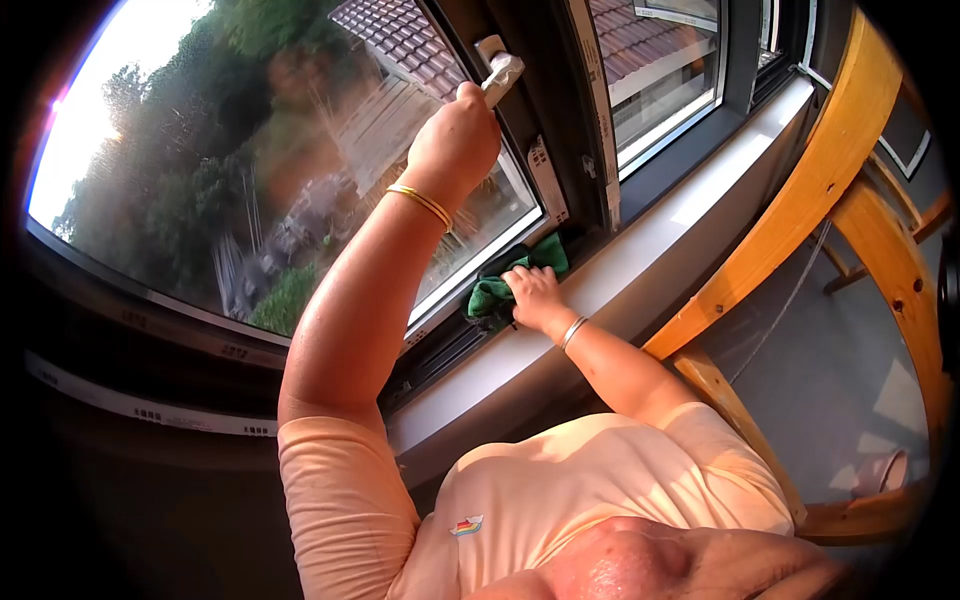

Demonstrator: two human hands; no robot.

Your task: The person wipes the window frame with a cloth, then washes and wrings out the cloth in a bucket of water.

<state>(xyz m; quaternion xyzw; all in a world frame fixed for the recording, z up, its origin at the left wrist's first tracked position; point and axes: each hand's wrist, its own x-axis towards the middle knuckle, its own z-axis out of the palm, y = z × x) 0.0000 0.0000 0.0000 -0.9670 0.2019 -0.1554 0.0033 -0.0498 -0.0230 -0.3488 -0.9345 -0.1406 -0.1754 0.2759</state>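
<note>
My left hand (458, 140) is raised and closed round the lower end of a window handle (503, 72), which has white wrapping on it. The handle sits on the dark frame of a large window sash (540, 180). Lower down, my right hand (538, 297) presses a crumpled green cloth (490, 297) against the dark bottom frame, beside the sash corner. Its fingers are bent over the cloth, and part of the cloth sticks out beyond them.
A white sill (640, 245) runs along under the windows. At right stands a wooden ladder (770, 205) close to my right arm, with a thin cord (790, 300) hanging by it. A shoe (880, 474) lies near its foot. Another window (660, 90) is further along.
</note>
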